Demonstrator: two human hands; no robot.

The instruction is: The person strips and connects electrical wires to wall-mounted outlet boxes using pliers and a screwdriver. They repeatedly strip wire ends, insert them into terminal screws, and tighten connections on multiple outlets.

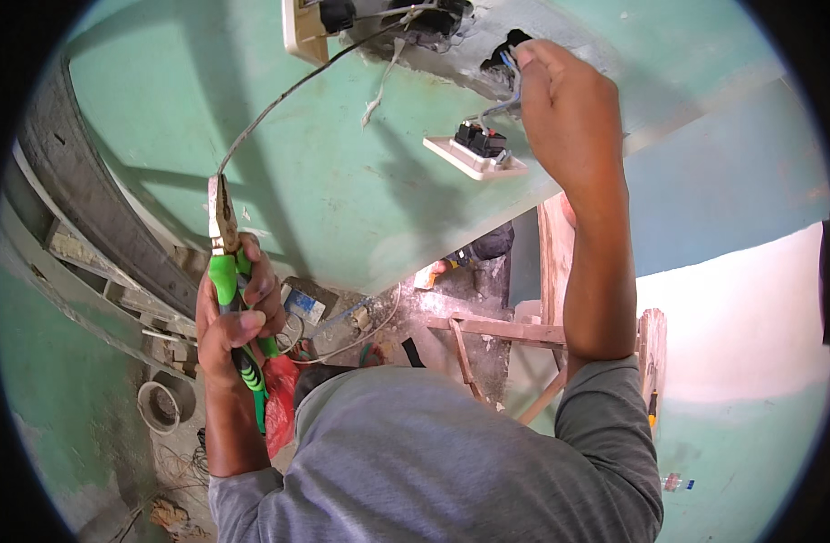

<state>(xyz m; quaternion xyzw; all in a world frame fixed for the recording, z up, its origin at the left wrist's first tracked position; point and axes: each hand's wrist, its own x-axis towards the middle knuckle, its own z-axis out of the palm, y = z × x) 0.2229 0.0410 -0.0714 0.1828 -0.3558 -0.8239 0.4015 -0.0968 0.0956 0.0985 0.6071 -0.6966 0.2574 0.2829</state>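
Note:
My left hand point(220, 342) is closed around green-and-black handled pliers point(223, 217), held upright with the jaws at the top. Their tip meets the end of a thin dark wire point(279, 101), which curves up to a rough opening point(433, 25) in the wall. My right hand point(570, 118) is raised at a second wall hole point(503, 56), its fingers pinched on blue and pale wires point(514, 83). From these wires a white-plated socket point(476, 152) hangs loose, its black back showing. Another cream wall plate point(304, 34) hangs beside the first opening.
Below stand a wooden trestle point(505, 330) and a drill point(483, 249). A red plastic bag point(281, 398) and a blue-and-white box point(304, 304) lie lower left, near a round bucket point(161, 405). Loose cable point(379, 328) trails across the floor. A curved concrete edge point(98, 172) runs along the left.

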